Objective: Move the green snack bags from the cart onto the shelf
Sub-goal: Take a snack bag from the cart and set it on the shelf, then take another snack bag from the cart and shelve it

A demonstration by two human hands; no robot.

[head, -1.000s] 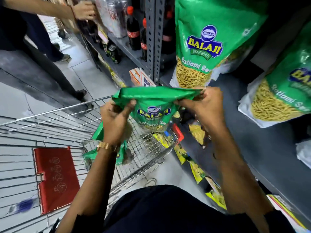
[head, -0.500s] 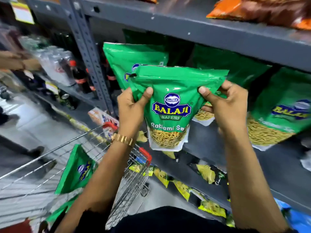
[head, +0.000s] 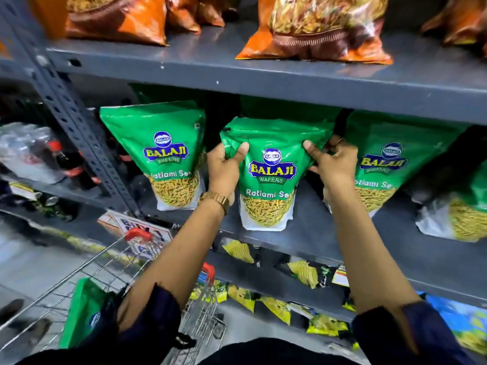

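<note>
The held green bag (head: 271,177) stands on the grey shelf (head: 311,233), filling the gap between the left green bag (head: 168,154) and the right green bag (head: 382,164); only thin dark slots are left on each side, and the hands, left (head: 224,167) and right (head: 333,162), sit in them; the upper shelf (head: 263,77) hangs just above the bag tops, so little room is there; bare shelf lies open in front; the cart (head: 131,259) stands low on the left.
</note>
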